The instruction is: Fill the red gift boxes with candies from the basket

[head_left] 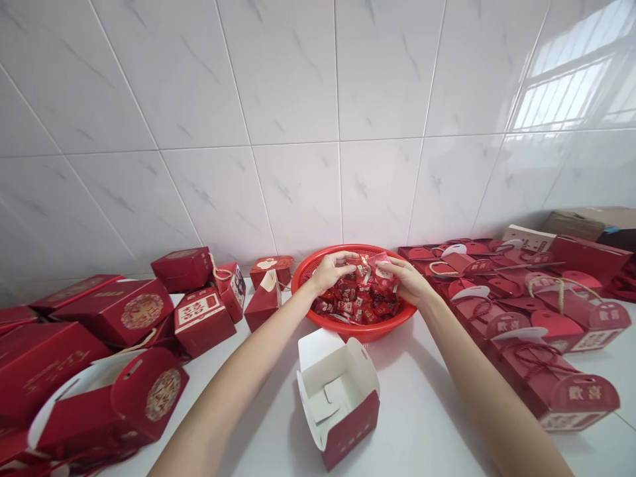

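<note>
- Head view: white tiled wall (298, 99) across the whole upper half, window reflection at top right.
- White tabotop below it: tabletop (422, 411), bare patch near centre, crowded at both sides.
- Left side: heap of red gift boxes (119, 311) with gold medallions, some lying flat, some tilted, one open-flapped box (114, 404) nearest the edge.
- Right side: rows of closed red handled boxes (561, 391) with rounded flaps and cord handles, running back to the wall.
- Far right corner: brown carton (581, 222) against the wall.
- Centre, close to the wall: round red basket (368, 329), sitting on the tabletop, holding a pile of red-wrapped candies (355, 305).
- In front of the basket, just beside it: open gift box (338, 397), white inside, red outside, flaps up, nothing visible within.
- Both forearms stretched forward over the open gift box and into the basket.
- Left hand (330, 268) over the basket's left part, fingers curled down, pinching at a candy on top of the pile.
- Right hand (410, 278) over the basket's right part, fingers closed on a pink-red candy packet (380, 265).
- Packet held between the two hands, above the pile; fingertips of both nearly meeting there.
</note>
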{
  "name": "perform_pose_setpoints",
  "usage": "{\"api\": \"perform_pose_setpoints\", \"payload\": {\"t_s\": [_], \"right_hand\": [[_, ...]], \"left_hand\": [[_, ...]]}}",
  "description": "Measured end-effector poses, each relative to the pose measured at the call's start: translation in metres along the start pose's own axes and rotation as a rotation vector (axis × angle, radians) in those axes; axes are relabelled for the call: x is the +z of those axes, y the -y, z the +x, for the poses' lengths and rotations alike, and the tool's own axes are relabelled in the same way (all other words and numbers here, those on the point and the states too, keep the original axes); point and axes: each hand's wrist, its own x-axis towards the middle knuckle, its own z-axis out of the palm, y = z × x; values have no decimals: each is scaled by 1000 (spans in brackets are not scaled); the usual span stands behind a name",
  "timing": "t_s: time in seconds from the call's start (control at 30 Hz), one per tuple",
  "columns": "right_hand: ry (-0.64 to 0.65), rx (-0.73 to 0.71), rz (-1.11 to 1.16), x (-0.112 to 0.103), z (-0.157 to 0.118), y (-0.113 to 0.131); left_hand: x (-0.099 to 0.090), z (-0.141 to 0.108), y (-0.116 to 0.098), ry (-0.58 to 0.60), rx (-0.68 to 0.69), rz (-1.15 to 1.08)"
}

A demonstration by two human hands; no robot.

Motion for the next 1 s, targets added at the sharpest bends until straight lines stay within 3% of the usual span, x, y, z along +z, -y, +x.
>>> {"api": "perform_pose_setpoints", "payload": {"t_s": [0.3, 0.6, 0.83, 1.0], "right_hand": [[35, 18, -7, 7, -7, 7], [301, 6, -165, 40, -40, 38], [501, -102, -551, 70, -80, 58], [521, -142, -678, 83, -98, 63]], "left_hand": [[1, -7, -9, -122, 143, 74], [3, -78, -66, -195, 212, 182], [0, -134, -106, 24, 200, 490], [2, -152, -114, 174, 135, 552]]}}
